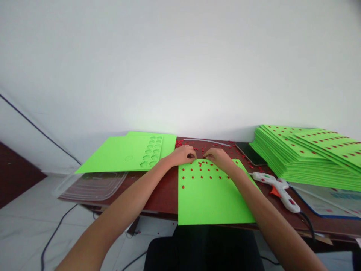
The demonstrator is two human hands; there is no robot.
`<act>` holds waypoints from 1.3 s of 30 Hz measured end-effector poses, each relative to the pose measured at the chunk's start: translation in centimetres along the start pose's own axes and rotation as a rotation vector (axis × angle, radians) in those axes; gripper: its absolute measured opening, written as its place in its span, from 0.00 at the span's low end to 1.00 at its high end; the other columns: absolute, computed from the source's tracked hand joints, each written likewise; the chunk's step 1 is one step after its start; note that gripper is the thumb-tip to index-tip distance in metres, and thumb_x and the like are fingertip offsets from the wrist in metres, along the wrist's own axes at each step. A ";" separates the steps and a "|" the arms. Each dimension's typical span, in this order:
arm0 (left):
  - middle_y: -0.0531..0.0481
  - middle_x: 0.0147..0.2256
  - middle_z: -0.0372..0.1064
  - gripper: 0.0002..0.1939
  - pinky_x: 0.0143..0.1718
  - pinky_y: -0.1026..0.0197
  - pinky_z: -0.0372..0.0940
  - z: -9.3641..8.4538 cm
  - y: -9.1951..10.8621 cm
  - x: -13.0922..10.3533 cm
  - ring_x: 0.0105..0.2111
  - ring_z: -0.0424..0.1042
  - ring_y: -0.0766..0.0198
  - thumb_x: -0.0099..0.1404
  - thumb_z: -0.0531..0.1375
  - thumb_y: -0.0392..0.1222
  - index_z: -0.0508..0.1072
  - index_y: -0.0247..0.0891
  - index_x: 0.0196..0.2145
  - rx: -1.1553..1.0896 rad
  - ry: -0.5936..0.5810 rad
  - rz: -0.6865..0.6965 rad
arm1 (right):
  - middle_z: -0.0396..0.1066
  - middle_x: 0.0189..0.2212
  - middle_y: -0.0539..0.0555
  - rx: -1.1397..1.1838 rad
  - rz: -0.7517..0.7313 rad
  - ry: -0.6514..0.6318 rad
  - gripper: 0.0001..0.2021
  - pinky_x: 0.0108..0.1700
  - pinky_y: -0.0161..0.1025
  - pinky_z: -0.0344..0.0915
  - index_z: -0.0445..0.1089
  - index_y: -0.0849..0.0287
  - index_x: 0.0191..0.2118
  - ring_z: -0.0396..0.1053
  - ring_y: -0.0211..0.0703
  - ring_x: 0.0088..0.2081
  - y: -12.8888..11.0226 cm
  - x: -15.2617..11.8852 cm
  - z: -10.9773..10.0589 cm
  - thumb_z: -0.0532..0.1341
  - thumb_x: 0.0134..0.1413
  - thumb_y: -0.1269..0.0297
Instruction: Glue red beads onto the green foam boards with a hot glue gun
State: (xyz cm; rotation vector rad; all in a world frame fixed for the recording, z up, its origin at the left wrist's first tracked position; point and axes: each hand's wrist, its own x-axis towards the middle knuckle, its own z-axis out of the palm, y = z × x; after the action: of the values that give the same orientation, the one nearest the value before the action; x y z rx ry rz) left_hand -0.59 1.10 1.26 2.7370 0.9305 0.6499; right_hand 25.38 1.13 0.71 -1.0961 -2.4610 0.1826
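A bright green sheet (214, 203) lies at the table's front edge, with rows of small red pieces (201, 177) on its upper part. At the sheet's far left corner is my left hand (184, 153), its thumb and fingers curled together in a pinch. My right hand (218, 156) is bent over the far edge, fingers also pinched and pointing left. A few red pieces sit close together on the sheet between the hands. Whatever is in the fingertips of either hand is too small or hidden to make out.
Loose red pieces (179, 143) are scattered behind the hands near a pale strip (207, 140). To the right are a white glue gun (278, 188), a dark phone (251, 153) and a tall stack of green sheets (278, 158). Green sheets (115, 154) overlie a clear plastic lid (96, 188) on the left.
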 end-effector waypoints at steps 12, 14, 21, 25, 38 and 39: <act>0.49 0.36 0.76 0.07 0.45 0.62 0.65 -0.4 0.7 0.2 0.38 0.73 0.62 0.64 0.61 0.34 0.81 0.39 0.36 0.014 0.008 0.018 | 0.79 0.39 0.58 0.057 -0.045 0.033 0.08 0.47 0.43 0.69 0.81 0.57 0.42 0.75 0.49 0.42 1.6 -0.1 0.1 0.65 0.59 0.71; 0.49 0.36 0.76 0.07 0.46 0.61 0.65 -0.3 0.7 0.2 0.38 0.73 0.62 0.65 0.61 0.35 0.81 0.39 0.36 0.020 0.005 0.016 | 0.79 0.39 0.57 0.067 -0.088 0.026 0.10 0.47 0.42 0.68 0.81 0.57 0.43 0.75 0.48 0.42 1.6 0.0 0.1 0.63 0.60 0.72; 0.49 0.37 0.76 0.06 0.47 0.61 0.65 -0.2 0.4 0.1 0.39 0.73 0.62 0.65 0.62 0.36 0.80 0.39 0.36 0.017 0.003 0.022 | 0.78 0.38 0.57 0.029 -0.105 0.010 0.08 0.47 0.40 0.66 0.79 0.59 0.40 0.73 0.45 0.42 0.9 0.0 -0.2 0.62 0.59 0.74; 0.49 0.37 0.76 0.06 0.48 0.60 0.65 -0.2 0.3 0.1 0.39 0.74 0.61 0.65 0.62 0.36 0.80 0.39 0.36 0.005 0.005 0.021 | 0.77 0.37 0.56 0.018 -0.080 0.025 0.06 0.44 0.39 0.65 0.77 0.60 0.38 0.73 0.44 0.39 0.5 -0.1 -0.6 0.63 0.57 0.73; 0.49 0.37 0.76 0.07 0.44 0.62 0.65 -0.4 0.7 0.1 0.38 0.74 0.62 0.63 0.62 0.33 0.81 0.39 0.37 0.006 -0.001 0.004 | 0.81 0.39 0.54 0.493 -0.023 -0.066 0.12 0.41 0.37 0.70 0.80 0.57 0.45 0.77 0.42 0.37 -2.1 -1.1 -2.4 0.63 0.61 0.59; 0.49 0.37 0.76 0.07 0.44 0.62 0.65 -0.4 0.6 0.2 0.38 0.74 0.62 0.63 0.62 0.33 0.81 0.39 0.37 0.002 0.002 0.008 | 0.81 0.38 0.54 0.510 -0.030 -0.101 0.12 0.41 0.37 0.69 0.80 0.57 0.44 0.76 0.42 0.37 -2.4 -1.1 -2.2 0.64 0.61 0.58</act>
State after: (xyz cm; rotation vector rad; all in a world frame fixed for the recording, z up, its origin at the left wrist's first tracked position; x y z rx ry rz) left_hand -0.30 0.69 1.83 2.7442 0.9218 0.6542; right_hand 25.42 -1.38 3.04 -0.8386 -2.3186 0.8210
